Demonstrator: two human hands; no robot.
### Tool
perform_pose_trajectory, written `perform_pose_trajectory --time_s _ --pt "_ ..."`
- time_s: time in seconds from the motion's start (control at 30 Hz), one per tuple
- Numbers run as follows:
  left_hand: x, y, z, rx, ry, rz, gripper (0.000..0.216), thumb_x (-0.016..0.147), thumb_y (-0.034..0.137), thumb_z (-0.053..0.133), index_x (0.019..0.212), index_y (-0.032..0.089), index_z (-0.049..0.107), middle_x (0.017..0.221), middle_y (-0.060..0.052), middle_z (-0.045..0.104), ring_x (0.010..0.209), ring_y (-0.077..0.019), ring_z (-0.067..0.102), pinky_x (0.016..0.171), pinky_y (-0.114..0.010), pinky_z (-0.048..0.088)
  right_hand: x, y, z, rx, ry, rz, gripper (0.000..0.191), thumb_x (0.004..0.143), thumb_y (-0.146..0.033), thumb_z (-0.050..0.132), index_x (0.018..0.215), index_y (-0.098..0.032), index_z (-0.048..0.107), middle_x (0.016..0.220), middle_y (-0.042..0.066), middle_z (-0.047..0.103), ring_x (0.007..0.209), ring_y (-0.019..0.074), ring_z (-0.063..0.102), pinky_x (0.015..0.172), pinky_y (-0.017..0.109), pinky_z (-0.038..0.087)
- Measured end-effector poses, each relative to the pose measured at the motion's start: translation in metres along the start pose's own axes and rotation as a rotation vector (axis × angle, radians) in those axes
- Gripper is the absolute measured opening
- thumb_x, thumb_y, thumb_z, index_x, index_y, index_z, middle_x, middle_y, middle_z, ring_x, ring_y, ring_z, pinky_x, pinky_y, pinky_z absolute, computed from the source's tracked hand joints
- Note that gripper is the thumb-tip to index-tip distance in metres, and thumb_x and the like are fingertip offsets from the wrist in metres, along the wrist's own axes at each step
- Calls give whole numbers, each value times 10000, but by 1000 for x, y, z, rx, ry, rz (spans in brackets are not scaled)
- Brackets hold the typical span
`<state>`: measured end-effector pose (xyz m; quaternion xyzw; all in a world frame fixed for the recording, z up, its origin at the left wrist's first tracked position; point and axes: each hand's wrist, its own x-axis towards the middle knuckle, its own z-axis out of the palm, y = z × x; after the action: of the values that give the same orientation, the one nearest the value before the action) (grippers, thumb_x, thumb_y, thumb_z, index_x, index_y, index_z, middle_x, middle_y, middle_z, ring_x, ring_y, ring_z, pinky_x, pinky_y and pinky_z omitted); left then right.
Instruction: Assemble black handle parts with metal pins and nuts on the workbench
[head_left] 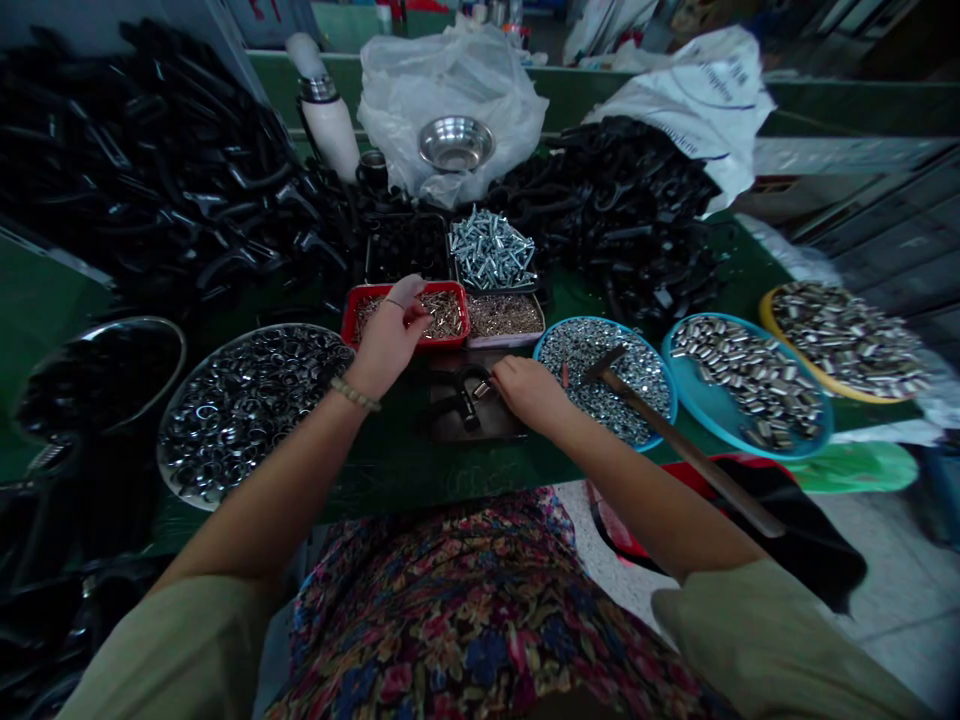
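Observation:
My left hand (391, 335) reaches over the red tray (358, 300) of small thin metal pins, fingers curled in a pinch above the pins; what it pinches is too small to make out. My right hand (529, 390) rests on a dark metal block (450, 425) at the table's front, fingers closed on a black clamp-like part (463, 388) lying on that block. A hammer (675, 440) lies with its head in the blue bowl (551, 335) of small nuts, just right of my right hand.
Around stand a round steel pan of rings (247, 405), a pile of bolts (491, 250), a tray of small parts (504, 315), a blue bowl of sleeves (750, 385), a yellow bowl (844, 340), heaps of black parts (142, 170), a white bottle (326, 110) and plastic bags (450, 90).

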<state>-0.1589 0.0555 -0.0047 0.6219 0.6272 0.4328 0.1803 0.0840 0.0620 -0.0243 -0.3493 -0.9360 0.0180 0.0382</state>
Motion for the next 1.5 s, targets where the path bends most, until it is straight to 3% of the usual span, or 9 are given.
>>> perform_pose_trajectory --time_s 0.3,0.4,0.5,0.67,0.87,1.0,1.13,1.27,1.5 --pt "-76 13 18 -239 -183 -191 371 884 177 489 1255 172 516 1052 -62 704 1063 -176 640 1063 -367 405 2 -7 -7 -16 -24 -77 242 948 -273 476 1075 -125 619 1042 148 643 999 276 575 828 397 422" --pt "-76 9 25 -284 -170 -200 456 836 110 512 1287 168 485 1094 -72 675 1040 -172 637 1004 -351 460 2 -8 2 237 41 -124 848 761 -532 697 1429 -129 366 1403 196 459 1286 333 420 1014 470 372" --pt "-73 5 33 -317 -160 -167 550 783 58 531 1315 178 457 1109 -74 621 900 -143 638 864 -303 527 6 -10 14 439 22 -222 1235 582 -521 831 1522 -128 134 1480 218 360 1360 343 348 1094 481 320" --pt "-70 3 40 -229 -174 -96 614 760 24 505 1342 197 417 1071 -69 557 791 -116 588 759 -274 535 9 -11 24 535 50 -226 1327 545 -383 880 1534 -135 30 1427 237 415 1314 360 412 1092 514 325" --pt "-65 24 35 85 -234 59 655 778 26 470 1399 210 371 1241 -115 499 1001 -195 578 916 -337 493 12 -17 24 573 66 -233 1364 515 -396 890 1529 -130 18 1425 249 408 1302 387 421 1067 541 351" --pt "-66 36 33 312 -335 90 548 860 110 438 1389 241 386 1254 -108 496 837 -181 617 793 -305 505 -10 0 8 515 101 -179 1202 621 -499 813 1517 -123 105 1463 233 379 1337 355 393 1081 509 350" --pt "-75 28 30 413 -413 164 293 920 190 399 1158 210 568 1208 -76 541 878 -178 596 817 -294 483 -68 59 -12 127 179 263 631 875 -415 572 1400 -114 393 1330 209 530 1253 347 465 1028 520 377" --pt "-86 18 24 482 -425 256 268 946 263 401 1110 209 606 1167 -65 602 1026 -212 546 906 -333 447 -111 103 -15 -194 -21 546 456 894 -294 516 1304 -93 493 1139 201 637 1090 376 557 882 524 452" --pt "-96 24 17 603 -438 336 342 898 202 473 1224 234 572 1163 -115 603 1094 -285 501 931 -437 415 -84 36 -29 -15 -9 538 369 970 -242 324 1277 -107 479 1133 197 626 916 286 656 753 389 507"
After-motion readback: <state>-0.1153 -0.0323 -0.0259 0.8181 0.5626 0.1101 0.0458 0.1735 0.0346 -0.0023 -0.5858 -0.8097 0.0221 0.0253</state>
